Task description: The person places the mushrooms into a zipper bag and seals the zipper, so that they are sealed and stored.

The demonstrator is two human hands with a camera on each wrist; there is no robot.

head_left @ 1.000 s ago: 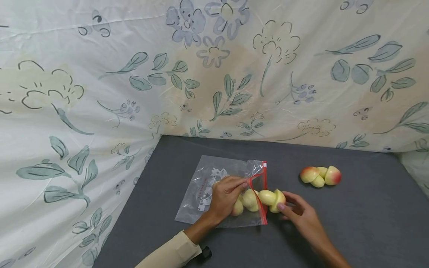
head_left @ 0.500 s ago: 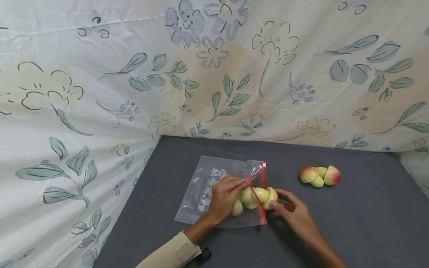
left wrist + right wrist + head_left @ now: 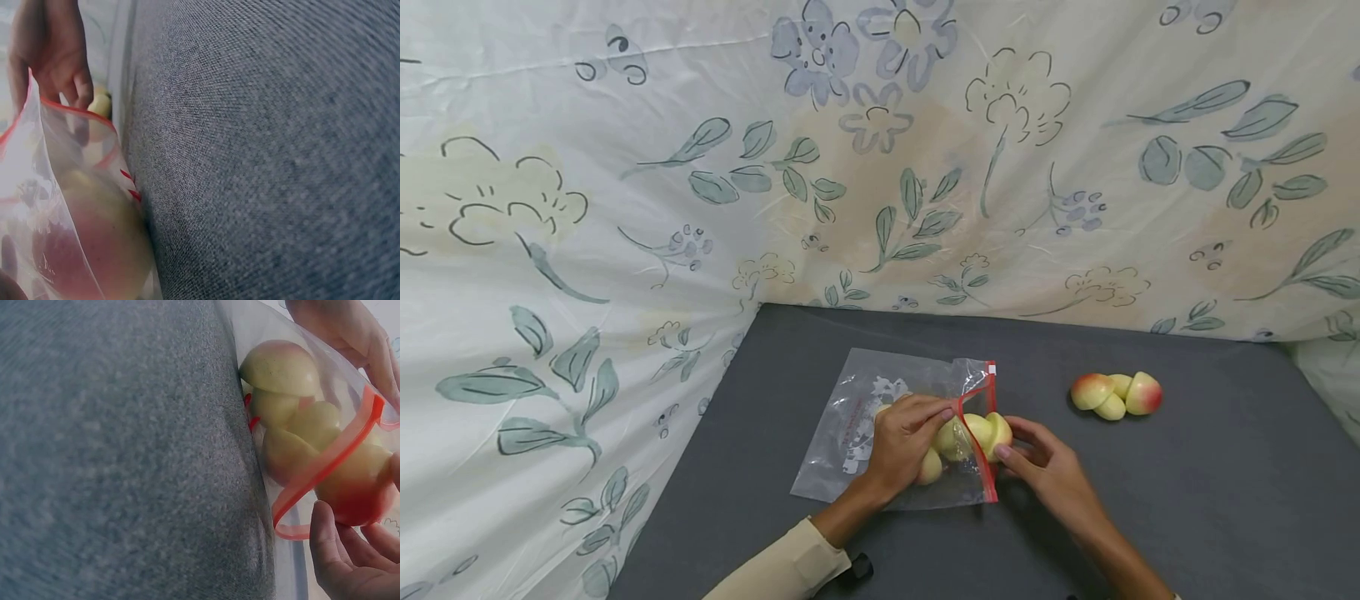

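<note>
A clear zip bag with a red zip strip lies on the dark table, its mouth facing right. My left hand pinches the upper lip of that mouth between thumb and fingers. With my right hand, I hold a yellow mushroom-shaped piece by its red-blushed cap; its inner part is inside the bag and the cap sits at the zip. Another mushroom-shaped piece lies inside, partly hidden by my left hand. The right wrist view shows the bag's mushroom-shaped pieces behind the film and the red strip.
A further yellow-and-red cluster of mushroom shapes rests on the table at the right. Floral cloth hangs behind and to the left. A small black object is beside the left cuff.
My right hand has moved left, pushing the mushroom-shaped piece deeper into the bag's mouth. The left hand and the cluster on the table have stayed in place.
</note>
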